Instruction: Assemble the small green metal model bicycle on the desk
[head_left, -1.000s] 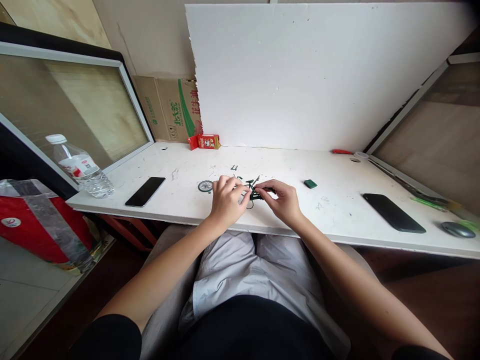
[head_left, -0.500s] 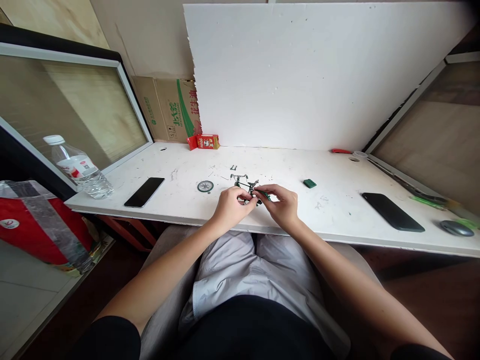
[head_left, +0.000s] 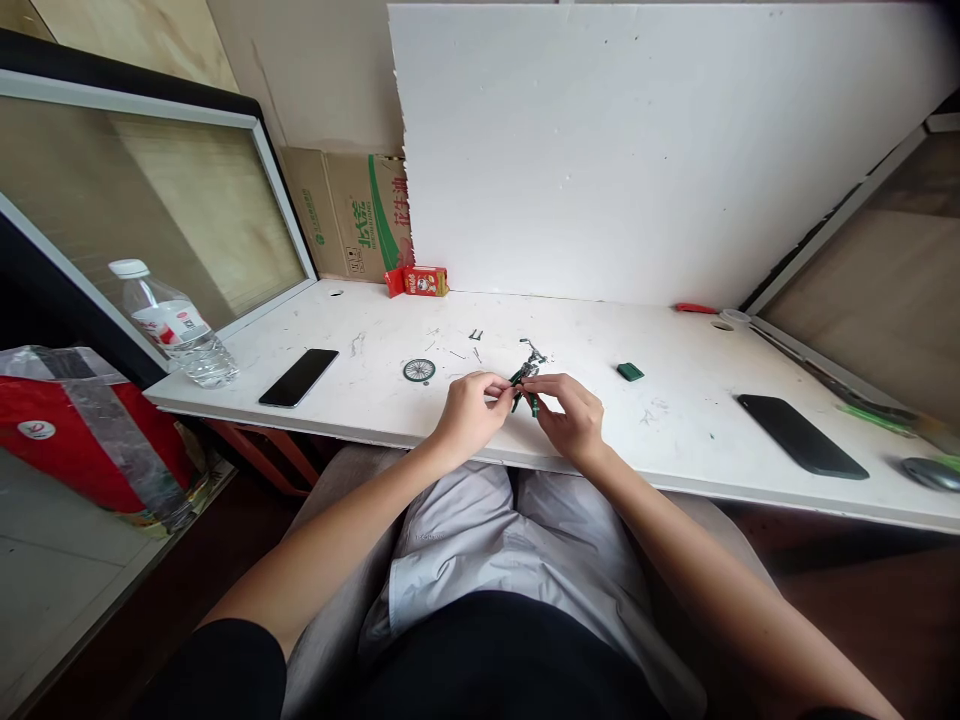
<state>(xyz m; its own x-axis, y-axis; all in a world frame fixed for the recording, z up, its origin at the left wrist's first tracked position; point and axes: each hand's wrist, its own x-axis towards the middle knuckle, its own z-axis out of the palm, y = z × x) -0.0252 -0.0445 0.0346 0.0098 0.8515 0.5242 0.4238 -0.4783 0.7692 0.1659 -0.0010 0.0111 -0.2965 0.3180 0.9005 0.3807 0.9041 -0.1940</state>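
Observation:
A small dark green toy bicycle [head_left: 528, 368] is held just above the front part of the table, its handlebar end pointing away from me. My left hand [head_left: 474, 410] pinches it from the left side. From the right, my right hand [head_left: 571, 412] closes its thumb and fingers on the same bicycle; a green piece shows below those fingers. My fingertips meet and cover much of the frame. A loose spoked toy wheel [head_left: 419, 371] lies flat to the left of my hands. Two little dark parts [head_left: 475, 335] rest behind it.
A green block [head_left: 631, 372] lies to the right. Phones flank my hands: a black one [head_left: 298, 378] left, another [head_left: 801, 436] right. A water bottle [head_left: 176, 325] stands at the left edge. Farther back are a red box [head_left: 426, 281], a white board [head_left: 600, 150] and a mouse [head_left: 930, 473] at far right.
The toy bicycle has turned, so its handlebar end now points away and to the right instead of left. Both hands remain on it. The whole view has shifted slightly.

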